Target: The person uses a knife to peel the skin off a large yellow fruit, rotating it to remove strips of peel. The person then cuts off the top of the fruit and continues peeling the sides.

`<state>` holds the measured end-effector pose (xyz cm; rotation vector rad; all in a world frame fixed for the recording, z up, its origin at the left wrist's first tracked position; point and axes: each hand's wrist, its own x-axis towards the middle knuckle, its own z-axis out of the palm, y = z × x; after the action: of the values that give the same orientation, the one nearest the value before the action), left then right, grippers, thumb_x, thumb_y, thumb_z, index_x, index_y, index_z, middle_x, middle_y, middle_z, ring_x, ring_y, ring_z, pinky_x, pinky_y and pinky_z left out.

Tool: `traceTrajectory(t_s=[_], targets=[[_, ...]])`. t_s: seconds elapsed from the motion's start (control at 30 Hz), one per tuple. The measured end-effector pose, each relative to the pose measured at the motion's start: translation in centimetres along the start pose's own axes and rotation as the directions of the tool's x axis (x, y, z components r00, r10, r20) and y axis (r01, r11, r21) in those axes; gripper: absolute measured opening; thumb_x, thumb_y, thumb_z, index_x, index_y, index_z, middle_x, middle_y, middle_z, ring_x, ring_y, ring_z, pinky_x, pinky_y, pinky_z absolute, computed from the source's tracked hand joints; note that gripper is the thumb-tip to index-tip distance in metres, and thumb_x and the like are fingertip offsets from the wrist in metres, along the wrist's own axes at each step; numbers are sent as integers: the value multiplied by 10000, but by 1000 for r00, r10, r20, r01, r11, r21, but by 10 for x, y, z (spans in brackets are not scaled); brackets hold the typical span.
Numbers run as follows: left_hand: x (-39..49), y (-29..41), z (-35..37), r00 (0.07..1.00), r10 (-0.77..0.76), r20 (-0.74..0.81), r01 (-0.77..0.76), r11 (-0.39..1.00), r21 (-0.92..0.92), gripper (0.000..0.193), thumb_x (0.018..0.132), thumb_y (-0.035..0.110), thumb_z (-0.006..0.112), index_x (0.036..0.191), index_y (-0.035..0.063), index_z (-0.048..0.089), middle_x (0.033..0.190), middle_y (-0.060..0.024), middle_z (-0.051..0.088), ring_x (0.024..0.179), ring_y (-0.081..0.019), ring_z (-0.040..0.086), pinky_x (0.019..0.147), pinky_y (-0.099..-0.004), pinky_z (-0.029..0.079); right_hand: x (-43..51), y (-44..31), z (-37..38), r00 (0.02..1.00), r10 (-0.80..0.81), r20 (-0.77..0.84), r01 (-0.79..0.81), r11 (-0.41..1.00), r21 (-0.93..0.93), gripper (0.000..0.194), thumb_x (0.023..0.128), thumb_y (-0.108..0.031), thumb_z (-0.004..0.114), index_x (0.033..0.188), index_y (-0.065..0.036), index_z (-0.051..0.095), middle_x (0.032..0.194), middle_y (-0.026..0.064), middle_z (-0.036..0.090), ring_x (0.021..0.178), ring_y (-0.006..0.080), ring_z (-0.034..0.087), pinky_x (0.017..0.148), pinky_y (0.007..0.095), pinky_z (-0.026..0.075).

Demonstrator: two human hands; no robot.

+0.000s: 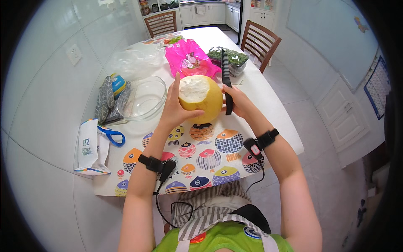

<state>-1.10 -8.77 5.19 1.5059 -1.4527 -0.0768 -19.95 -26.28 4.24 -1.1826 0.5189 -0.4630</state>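
A large yellow pomelo (207,108) is in front of me on the table, its upper left cut away to the white pith (193,88). My left hand (176,110) spreads around its left side, with the thumb across the front. In my right hand (237,99) is a black comb-like tool (227,82), held upright with its toothed part at the top. The fingers of that hand reach the pomelo's right side; whether they press on it is partly hidden. Left of the pomelo, a clear glass bowl (143,111) stands near my left hand.
Behind the pomelo lie a pink plastic bag (176,58) and a clear pack of green produce (237,60). Grey patterned cloth mitts (105,100), a white paper bag (89,151) and blue-handled scissors (115,137) line the left side. Wooden chairs (261,42) stand beyond.
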Motion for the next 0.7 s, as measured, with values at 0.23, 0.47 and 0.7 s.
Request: traceTrajectory(t_s=[0.23,0.47,0.7], targets=[[12,29,31,969,142,203,-127,988,-87,1358,554,394,968,1618,104,175,1572,-181,354,1457,-348,350,1198,-458,309,-82,-17,-30,984,30,-174,-46,995,-89,356,1046,-371,547,1234,-69,526,1239,80,585,1049,274,664,810,431,606],[14,50,41,940,256,226,-278,958,71,1256,567,454,949,1572,110,280,1568,-187,342,1456,-384,324,1203,-484,292,-165,-65,-43,968,-34,-250,-146,731,-667,322,1025,-281,583,1240,-41,580,992,55,627,714,89,597,597,242,500],[4,64,45,934,290,209,-314,945,93,1191,563,424,938,1538,104,334,1545,-199,361,1429,-410,341,1187,-504,298,-256,-72,-23,972,-235,-13,130,583,-802,486,923,-64,635,1402,-90,556,1027,120,688,793,178,657,736,314,524]])
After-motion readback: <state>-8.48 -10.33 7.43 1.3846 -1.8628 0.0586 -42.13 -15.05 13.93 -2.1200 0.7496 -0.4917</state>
